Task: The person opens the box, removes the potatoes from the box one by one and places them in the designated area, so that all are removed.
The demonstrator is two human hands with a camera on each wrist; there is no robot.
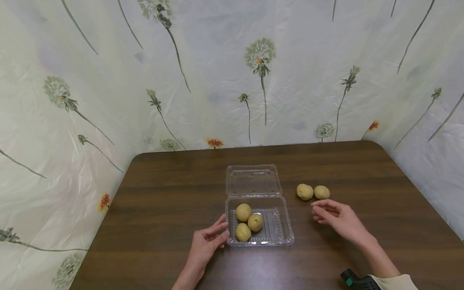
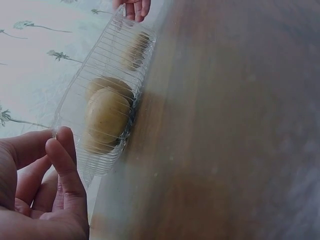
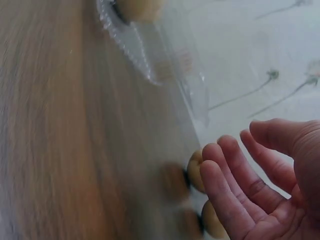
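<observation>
A clear plastic clamshell box (image 1: 273, 221) lies on the table with its lid (image 1: 252, 181) folded back. Three small yellow potatoes (image 1: 243, 233) sit in the left part of its tray. My left hand (image 1: 207, 243) pinches the tray's left rim between thumb and fingers; in the left wrist view, the left fingertips (image 2: 62, 150) meet at the rim. To the right of the box, two more potatoes (image 1: 304, 191) lie side by side on the wood. Just in front of them my right hand (image 1: 338, 219) hovers with loosely bent fingers, holding nothing. In the right wrist view, its fingers partly cover those potatoes (image 3: 196, 170).
The dark brown wooden table (image 1: 174, 193) has rounded far corners. Behind it and at both sides hangs a pale sheet (image 1: 217, 80) printed with dandelions. A black device (image 1: 359, 280) sits at the right wrist beside a cream sleeve (image 1: 393, 282).
</observation>
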